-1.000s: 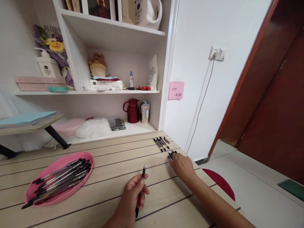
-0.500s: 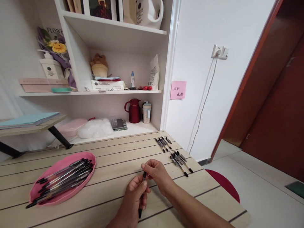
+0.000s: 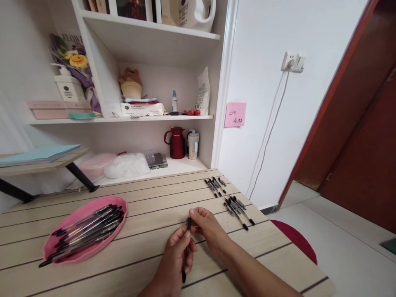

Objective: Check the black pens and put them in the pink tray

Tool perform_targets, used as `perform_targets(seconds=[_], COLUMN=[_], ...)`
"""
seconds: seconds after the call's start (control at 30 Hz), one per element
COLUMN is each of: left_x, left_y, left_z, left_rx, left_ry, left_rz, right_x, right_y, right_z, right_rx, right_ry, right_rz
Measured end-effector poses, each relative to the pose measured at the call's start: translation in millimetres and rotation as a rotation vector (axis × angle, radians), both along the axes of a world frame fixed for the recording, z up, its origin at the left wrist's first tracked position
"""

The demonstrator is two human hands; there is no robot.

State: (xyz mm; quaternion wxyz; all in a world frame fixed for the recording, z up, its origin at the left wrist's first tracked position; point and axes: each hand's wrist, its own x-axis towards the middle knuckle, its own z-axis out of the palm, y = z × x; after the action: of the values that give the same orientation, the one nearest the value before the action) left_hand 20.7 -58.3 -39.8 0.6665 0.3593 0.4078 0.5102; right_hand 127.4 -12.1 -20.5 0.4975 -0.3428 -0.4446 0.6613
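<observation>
My left hand (image 3: 181,247) is closed around a black pen (image 3: 189,223), which stands steeply tilted over the table with its lower end poking out below the palm. The thumb and fingers of my right hand (image 3: 204,222) pinch at the pen's upper end, where a dark part shows above my left thumb. Right of my hands lie several pens and loose pen parts (image 3: 236,212) in a group, with a second group of pens (image 3: 215,187) behind it. To the left, a pink oval tray (image 3: 122,198) holds a pile of black-tipped clear pens (image 3: 89,231).
The wooden table (image 3: 148,231) has dark grooves. White shelves (image 3: 148,119) at the back hold a red jug (image 3: 177,143), a cup (image 3: 193,145) and other household things. A small raised stand (image 3: 77,177) is at the left. A red round seat (image 3: 293,241) sits beyond the right edge.
The view has shifted slightly. Both hands keep hold of the pen, and my right fingers sit slightly differently at its upper end. The tray and pen groups stay in place.
</observation>
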Motion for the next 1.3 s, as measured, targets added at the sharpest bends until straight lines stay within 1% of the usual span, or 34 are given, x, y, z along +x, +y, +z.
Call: perform_targets(seconds=[0.1,0.2,0.27,0.37,0.5,0.63,0.77,0.9,1.07,1.2,1.3], left_x=[0.0,0.0,-0.1,-0.1,0.2,0.7,0.8,0.6,1.8,2.8,2.2], left_y=[-1.0,-2.4,-2.9,-2.6,-1.6,-2.0,-2.1,-1.3,-3.2,-4.4,-3.1], left_z=[0.3,0.1,-0.2,-0.5,-0.5,-0.6,-1.0,-1.4,0.8,3.0,2.6], left_rx=[0.010,0.032,0.046,0.040,0.030,0.018,0.024,0.030,0.031,0.029,0.024], left_ry=[0.009,0.007,0.008,0.023,0.018,0.028,0.037,0.050,0.046,0.038,0.021], left_rz=[0.002,-0.008,-0.021,-0.021,-0.027,-0.009,-0.007,-0.025,-0.014,-0.014,-0.020], right_x=[0.3,-0.7,-1.7,-2.5,-1.8,0.1,1.4,1.4,1.5,3.3,4.9], right_y=[0.6,-0.7,-1.8,-3.0,-2.5,-0.8,-0.5,-1.4,-2.0,-1.1,-0.6], right_z=[-2.9,-4.4,-4.9,-4.8,-5.2,-6.1,-5.9,-5.4,-5.6,-5.2,-4.2], right_rx=[0.029,-0.020,-0.012,0.010,-0.056,-0.010,-0.070,-0.013,-0.071,-0.015,-0.045], right_ry=[0.050,0.103,0.086,0.100,0.152,0.134,0.193,0.142,0.197,0.178,0.217], right_rz=[0.052,0.096,0.105,0.095,0.080,0.066,0.058,0.074,0.070,0.075,0.075])
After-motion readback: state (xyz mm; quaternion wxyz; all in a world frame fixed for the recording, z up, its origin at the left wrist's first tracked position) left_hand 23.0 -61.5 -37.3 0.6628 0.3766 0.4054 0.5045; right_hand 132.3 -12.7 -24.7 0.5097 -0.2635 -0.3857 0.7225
